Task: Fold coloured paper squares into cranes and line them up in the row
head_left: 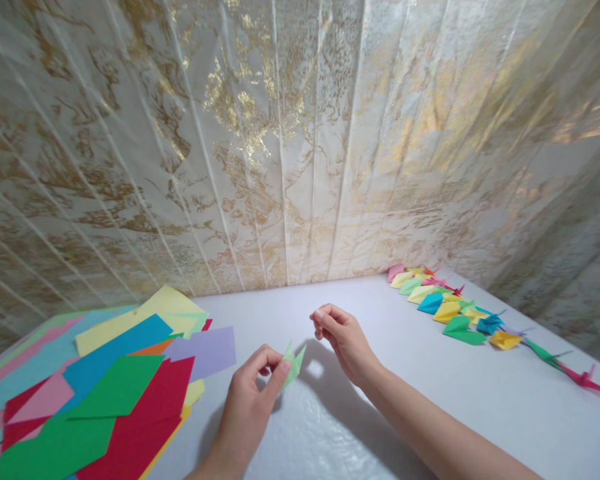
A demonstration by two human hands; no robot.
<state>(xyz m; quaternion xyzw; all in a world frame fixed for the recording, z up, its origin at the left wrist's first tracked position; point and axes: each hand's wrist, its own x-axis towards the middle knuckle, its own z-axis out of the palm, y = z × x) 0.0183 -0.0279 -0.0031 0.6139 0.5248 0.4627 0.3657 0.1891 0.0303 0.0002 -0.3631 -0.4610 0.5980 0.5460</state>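
Note:
A small light green folded paper (295,368) with two pointed tips is pinched between the thumb and fingers of my left hand (255,387), just above the white table. Part of the paper is hidden behind the thumb. To the right and a little farther off, my right hand (341,337) hovers apart from the paper. Its thumb and fingers are curled together, and nothing shows between them.
Loose coloured paper sheets (123,383) overlap in a spread pile on the left. Rows of small folded paper pieces (433,304) in several colours line the table's right side, some with thin points. A gold-patterned curtain (280,167) hangs behind the table (320,440).

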